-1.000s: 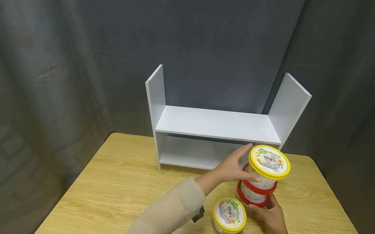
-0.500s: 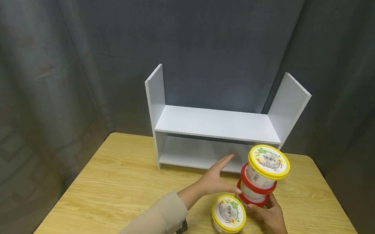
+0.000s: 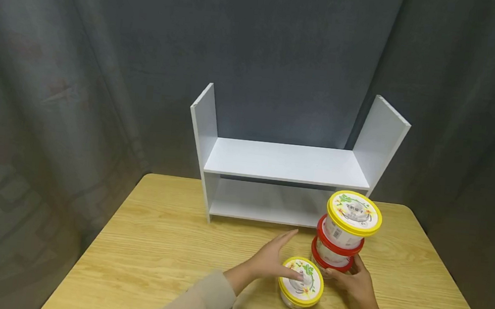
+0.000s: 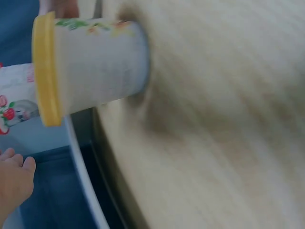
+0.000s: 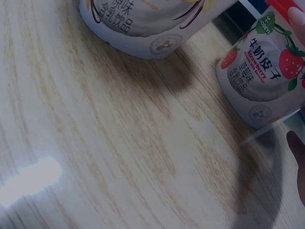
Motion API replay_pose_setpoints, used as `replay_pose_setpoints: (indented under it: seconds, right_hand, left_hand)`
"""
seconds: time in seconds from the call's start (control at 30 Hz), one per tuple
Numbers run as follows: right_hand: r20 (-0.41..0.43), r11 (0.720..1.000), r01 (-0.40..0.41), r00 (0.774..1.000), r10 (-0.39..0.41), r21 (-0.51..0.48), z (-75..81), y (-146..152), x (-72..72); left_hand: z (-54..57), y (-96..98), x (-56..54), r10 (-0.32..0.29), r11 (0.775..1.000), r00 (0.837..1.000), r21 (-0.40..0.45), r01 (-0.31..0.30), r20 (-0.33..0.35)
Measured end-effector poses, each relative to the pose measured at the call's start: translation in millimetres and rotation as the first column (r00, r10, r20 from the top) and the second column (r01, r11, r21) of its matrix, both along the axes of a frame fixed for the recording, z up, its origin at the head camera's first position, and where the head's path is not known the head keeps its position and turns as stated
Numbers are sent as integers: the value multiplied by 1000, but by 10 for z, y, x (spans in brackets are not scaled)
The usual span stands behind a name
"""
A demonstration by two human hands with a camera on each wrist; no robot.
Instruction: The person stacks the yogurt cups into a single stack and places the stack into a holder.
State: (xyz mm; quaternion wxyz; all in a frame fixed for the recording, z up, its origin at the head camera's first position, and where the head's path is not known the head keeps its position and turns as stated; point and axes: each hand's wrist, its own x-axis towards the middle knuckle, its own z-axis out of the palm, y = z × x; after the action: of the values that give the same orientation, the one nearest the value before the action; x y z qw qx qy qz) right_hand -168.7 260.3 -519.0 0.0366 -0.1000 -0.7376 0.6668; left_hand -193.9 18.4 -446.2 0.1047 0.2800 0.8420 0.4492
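Three tubs stand stacked on the right of the table: a yellow-lidded tub (image 3: 353,214) on top, a red-lidded tub (image 3: 332,253) in the middle, and another red-lidded strawberry tub (image 5: 259,71) at the bottom. My right hand (image 3: 358,283) grips the bottom tub, thumb in front and fingers at its right side. A separate yellow-lidded tub (image 3: 301,283) sits in front of the stack on the left. My left hand (image 3: 267,260) is beside it, fingers extended and thumb over its lid; contact cannot be told. In the left wrist view this tub (image 4: 100,62) shows its side.
Behind the tubs stands a white two-tier shelf (image 3: 289,162) with tall side panels. The stack is close to its lower right front. A wooden table (image 3: 153,245) lies under everything, with dark curtains (image 3: 284,53) around it.
My left hand has let go of the top tub of the stack and moved down and left to the separate yellow-lidded tub. The right hand has stayed at the stack's base.
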Motion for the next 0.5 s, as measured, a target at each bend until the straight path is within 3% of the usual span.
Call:
replay_pose_setpoints:
  seconds: [0.27, 0.5]
  right_hand:
    - [-42, 999, 13, 999, -11, 48, 19, -16, 9]
    - [-58, 993, 25, 998, -18, 112, 92, -51, 50]
  left_hand:
    - [-175, -52, 92, -37, 997, 999, -71, 38, 5]
    - [-302, -49, 130, -116, 989, 993, -99, 112, -35]
